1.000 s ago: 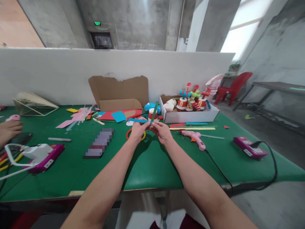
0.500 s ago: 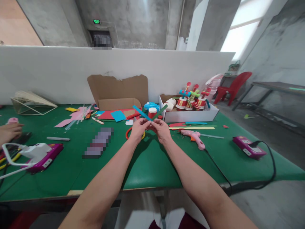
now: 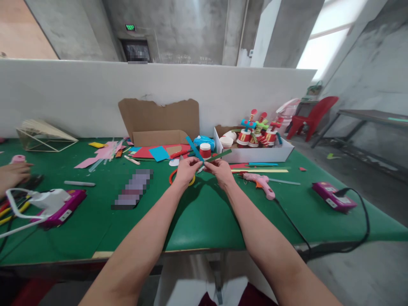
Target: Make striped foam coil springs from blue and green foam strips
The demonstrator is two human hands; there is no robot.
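Observation:
Both my hands meet over the middle of the green table (image 3: 204, 221). My left hand (image 3: 186, 171) pinches a blue paper strip (image 3: 192, 147) that slants up to the left. My right hand (image 3: 220, 172) pinches a green paper strip (image 3: 221, 155) that lies low and points right. The two strips cross between my fingertips. An orange and yellow ring (image 3: 174, 178) lies on the table just under my left hand. A small jar with a red lid (image 3: 205, 151) stands right behind the strips.
A pink glue gun (image 3: 263, 185) lies right of my hands, its black cord running off the front edge. A white box of paper cup figures (image 3: 255, 146) and a brown cardboard box (image 3: 159, 123) stand behind. Another person's hand (image 3: 12, 175) rests far left, near a magenta device (image 3: 60, 211).
The green strip has swung from nearly upright down to pointing right. The blue strip has turned from lying flat leftward to slanting upward. My hands stayed together in the same spot.

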